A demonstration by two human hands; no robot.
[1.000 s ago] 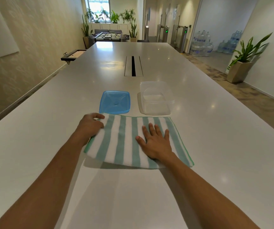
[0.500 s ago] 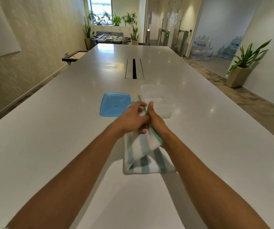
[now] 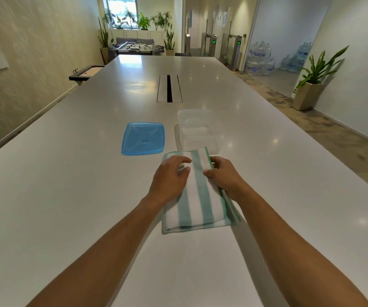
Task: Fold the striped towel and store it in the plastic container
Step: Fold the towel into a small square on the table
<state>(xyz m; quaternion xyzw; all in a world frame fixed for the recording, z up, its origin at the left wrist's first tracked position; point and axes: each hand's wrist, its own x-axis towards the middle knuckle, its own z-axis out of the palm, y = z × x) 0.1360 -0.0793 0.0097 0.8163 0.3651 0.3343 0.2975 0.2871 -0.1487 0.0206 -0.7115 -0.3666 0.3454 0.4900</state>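
The striped towel lies folded on the table just before the plastic container. It looks soft and light (layers may slip). Left hand rests loosely; right hand pinches its far-right edge.

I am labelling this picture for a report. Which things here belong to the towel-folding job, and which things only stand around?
Belong to the job:
striped towel, under both hands
left hand
right hand
plastic container, open
blue lid, beside the container

Only standing around:
potted plant on the floor
water bottles
foosball table
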